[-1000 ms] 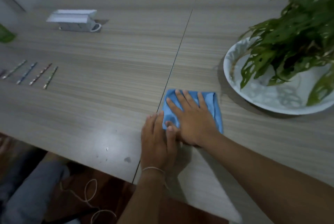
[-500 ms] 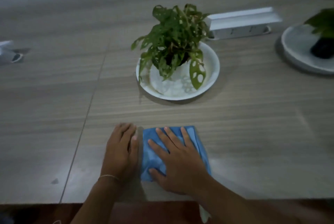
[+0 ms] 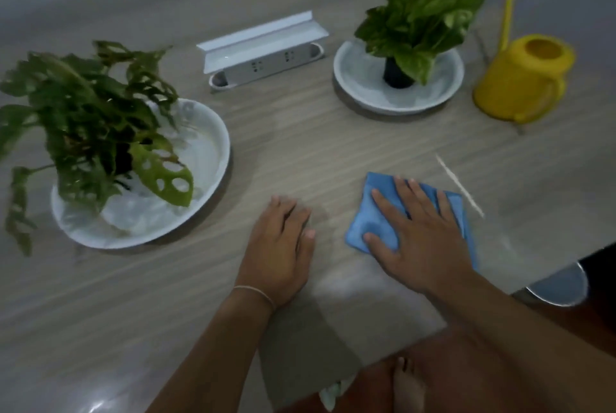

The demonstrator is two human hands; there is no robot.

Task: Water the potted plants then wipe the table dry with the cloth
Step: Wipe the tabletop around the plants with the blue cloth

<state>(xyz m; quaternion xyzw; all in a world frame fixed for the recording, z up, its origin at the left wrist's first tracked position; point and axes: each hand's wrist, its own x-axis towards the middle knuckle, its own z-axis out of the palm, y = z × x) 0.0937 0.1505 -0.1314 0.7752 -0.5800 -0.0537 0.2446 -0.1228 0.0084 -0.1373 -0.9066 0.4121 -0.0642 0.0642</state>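
Blue cloth (image 3: 383,209) lies pinned under the right hand (image 3: 420,239) — fingers spread flat — left hand (image 3: 280,246) resting flat beside.

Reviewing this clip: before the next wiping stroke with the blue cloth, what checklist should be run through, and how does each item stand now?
1. Right hand flat on the blue cloth: ok.
2. Left hand off the cloth, resting on the table: ok.
3. Yellow watering can upright, set apart from the cloth: ok.
4. Both plant dishes, left and far, apart from the cloth: ok.
5. Thin pale stick lies just right of the cloth, may get swept: not ok.
6. Table dry: cannot tell, picture blurred.
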